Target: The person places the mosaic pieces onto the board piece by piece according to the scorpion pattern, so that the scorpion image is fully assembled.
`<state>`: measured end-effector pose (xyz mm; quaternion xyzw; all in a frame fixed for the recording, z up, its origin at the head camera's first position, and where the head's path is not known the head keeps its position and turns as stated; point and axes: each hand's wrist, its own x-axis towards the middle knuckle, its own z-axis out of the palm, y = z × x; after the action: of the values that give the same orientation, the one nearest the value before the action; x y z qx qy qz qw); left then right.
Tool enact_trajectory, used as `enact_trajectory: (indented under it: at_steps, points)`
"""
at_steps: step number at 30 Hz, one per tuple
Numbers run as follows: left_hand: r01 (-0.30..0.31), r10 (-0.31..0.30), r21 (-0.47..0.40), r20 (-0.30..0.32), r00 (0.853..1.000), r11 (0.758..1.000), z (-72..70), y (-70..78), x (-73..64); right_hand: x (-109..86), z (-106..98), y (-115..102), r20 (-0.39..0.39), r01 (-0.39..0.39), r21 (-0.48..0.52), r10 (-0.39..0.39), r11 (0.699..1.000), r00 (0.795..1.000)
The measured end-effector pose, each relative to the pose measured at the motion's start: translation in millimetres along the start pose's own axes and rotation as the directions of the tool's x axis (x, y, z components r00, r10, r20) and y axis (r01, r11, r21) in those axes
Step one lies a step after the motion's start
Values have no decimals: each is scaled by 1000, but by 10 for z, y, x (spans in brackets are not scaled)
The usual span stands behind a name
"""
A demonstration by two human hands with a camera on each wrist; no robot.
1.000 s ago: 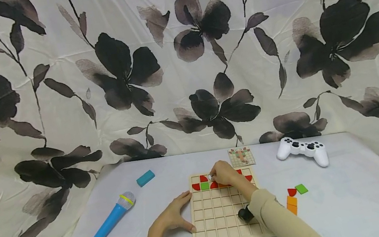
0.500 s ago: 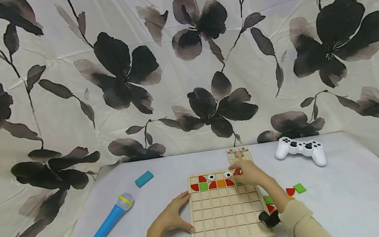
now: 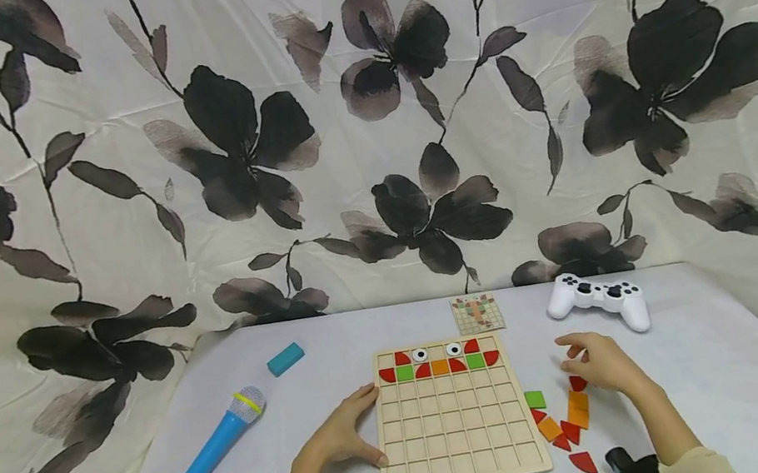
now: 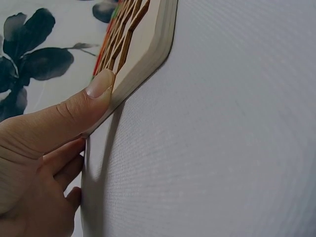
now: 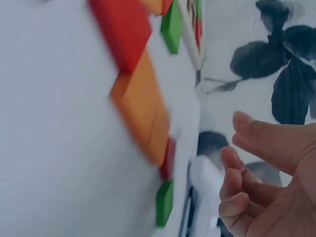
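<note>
Wooden grid board (image 3: 455,424) lies at lower centre of the head view, coloured pieces filling its top rows. Left hand (image 3: 341,433) rests on its left edge, thumb on the rim, fingers relaxed. Right hand (image 3: 599,361), fingers loosely curled and holding nothing, hovers over loose tiles (image 3: 575,410) right of the board. White game controller (image 3: 597,299) beyond; blue microphone (image 3: 210,451) lower left.

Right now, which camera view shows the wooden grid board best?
The head view: the whole wooden grid board is visible, with coloured pieces filling its top rows. The left wrist view shows only its edge under the left hand; the right wrist view shows a blurred sliver at most.
</note>
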<state>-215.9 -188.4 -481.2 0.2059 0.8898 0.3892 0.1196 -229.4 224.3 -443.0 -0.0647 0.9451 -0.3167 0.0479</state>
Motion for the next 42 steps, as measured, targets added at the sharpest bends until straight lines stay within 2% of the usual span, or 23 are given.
enact_trajectory:
  at_steps: [6,9,10,13,21,27,35,42]
  points:
    - [-36,36,23,-13,999,999,-11,1,-19,-110,-44,253,-11,-34,-93,33,995,999]
    - [-24,24,19,-8,1000,1000,-10,7,-14,-127,-33,346,-5,-33,-123,33,992,999]
    - [-7,7,-8,-5,1000,1000,-7,8,-9,-130,-29,367,4,-41,-123,42,992,999]
    - [9,-9,2,0,1000,1000,-2,11,-3,-127,-17,405,32,-51,-120,55,991,998]
    - [10,-10,6,4,1000,1000,-7,7,9,-124,-2,411,37,-48,-125,53,991,998]
    - [4,-4,10,8,1000,1000,-5,-15,18,-129,-4,375,52,-73,-104,79,992,996]
    - [19,-19,0,12,1000,1000,4,-36,31,-136,-12,388,29,-120,-74,123,990,992]
    - [33,-33,8,4,999,999,13,-51,43,-126,13,397,16,-78,-109,80,991,997]
